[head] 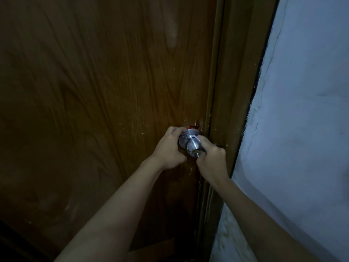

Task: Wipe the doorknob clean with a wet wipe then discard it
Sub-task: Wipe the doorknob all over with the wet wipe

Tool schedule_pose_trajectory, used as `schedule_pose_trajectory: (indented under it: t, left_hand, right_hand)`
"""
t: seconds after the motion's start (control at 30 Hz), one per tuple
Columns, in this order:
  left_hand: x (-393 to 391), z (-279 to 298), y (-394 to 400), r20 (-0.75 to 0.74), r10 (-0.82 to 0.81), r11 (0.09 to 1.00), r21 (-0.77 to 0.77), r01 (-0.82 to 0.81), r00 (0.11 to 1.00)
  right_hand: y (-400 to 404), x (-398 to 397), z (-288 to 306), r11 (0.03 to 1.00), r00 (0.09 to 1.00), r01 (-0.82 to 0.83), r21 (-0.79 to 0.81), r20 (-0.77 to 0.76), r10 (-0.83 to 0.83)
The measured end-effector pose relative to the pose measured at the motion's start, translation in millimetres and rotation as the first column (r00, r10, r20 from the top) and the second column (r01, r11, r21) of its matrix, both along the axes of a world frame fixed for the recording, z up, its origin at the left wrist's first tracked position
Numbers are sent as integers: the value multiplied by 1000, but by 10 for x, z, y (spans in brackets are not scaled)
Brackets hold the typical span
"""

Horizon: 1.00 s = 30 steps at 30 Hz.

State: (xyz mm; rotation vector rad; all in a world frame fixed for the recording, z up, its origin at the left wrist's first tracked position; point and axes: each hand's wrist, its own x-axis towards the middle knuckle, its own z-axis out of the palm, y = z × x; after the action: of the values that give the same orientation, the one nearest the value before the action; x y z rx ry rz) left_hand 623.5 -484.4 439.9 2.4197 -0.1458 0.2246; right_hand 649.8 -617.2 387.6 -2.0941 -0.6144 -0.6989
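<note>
A round silver doorknob (194, 147) sticks out of a brown wooden door (105, 95), close to the door's right edge. My left hand (170, 148) curls around the knob's base plate from the left, fingers over its top. From the right, my right hand (212, 160) closes on the side of the knob, fingers wrapped behind it. The knob's front face with its keyhole shows between the two hands. In this dim light I cannot make out a wet wipe in either hand.
The wooden door frame (236, 91) runs down just right of the knob. Beyond it is a pale painted wall (306, 110) with cracks along the frame. Chipped wood shows around the knob's base. The whole scene is dark.
</note>
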Motion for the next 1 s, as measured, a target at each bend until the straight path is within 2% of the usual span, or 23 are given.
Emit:
schedule_pose_trajectory:
  t: [0.13, 0.17, 0.23, 0.27, 0.33, 0.4, 0.53, 0.6, 0.63, 0.67, 0.73, 0.77, 0.93, 1.0]
  left_hand:
    - [1, -11, 4, 7, -4, 1000, -5, 4, 1000]
    - [3, -13, 2, 10, -1, 1000, -3, 1, 1000]
    - [10, -21, -3, 22, 7, 1000, 6, -7, 1000]
    - [13, -26, -4, 26, 9, 1000, 9, -10, 1000]
    - [19, -33, -3, 25, 14, 1000, 2, -14, 1000]
    - [24, -41, 3, 22, 18, 1000, -7, -18, 1000]
    - [29, -45, -1, 22, 17, 1000, -10, -17, 1000]
    - [21, -47, -1, 25, 16, 1000, -10, -16, 1000]
    - [16, -46, -1, 27, 13, 1000, -14, -13, 1000]
    - [10, -45, 5, 31, 8, 1000, -18, -7, 999]
    - [-6, -47, 10, 34, -8, 999, -33, 9, 999]
    - [-12, -43, 11, 29, -14, 999, -42, 15, 999]
    - [-23, -16, 37, 9, -37, 998, -45, 37, 999]
    - [-24, -11, 56, -5, -43, 998, -39, 43, 999]
  right_hand:
    - [25, -28, 20, 996, 997, -22, -84, 73, 28]
    - [19, -28, 35, 998, 999, -34, -59, 23, 35]
    - [-18, -44, 67, 999, 977, -15, 51, -210, 25]
    - [-34, -57, 58, 994, 940, 7, 107, -340, 30]
    - [-23, -124, -14, 971, 872, 38, 235, -483, 82]
    - [33, -223, -81, 943, 856, 86, 322, -508, 95]
    - [99, -255, -61, 919, 909, 133, 372, -415, 36]
    - [111, -240, -52, 907, 878, 115, 405, -468, 97]
    - [114, -247, -33, 857, 826, 112, 503, -527, 201]
    - [119, -261, 5, 758, 742, 137, 638, -573, 348]
    - [105, -260, 38, 480, 556, 248, 841, -530, 640]
    - [90, -234, 46, 372, 501, 287, 883, -470, 727]
    - [68, -143, 58, -4, 329, 431, 902, -153, 932]
    - [55, -172, 87, -66, 295, 466, 883, -85, 952]
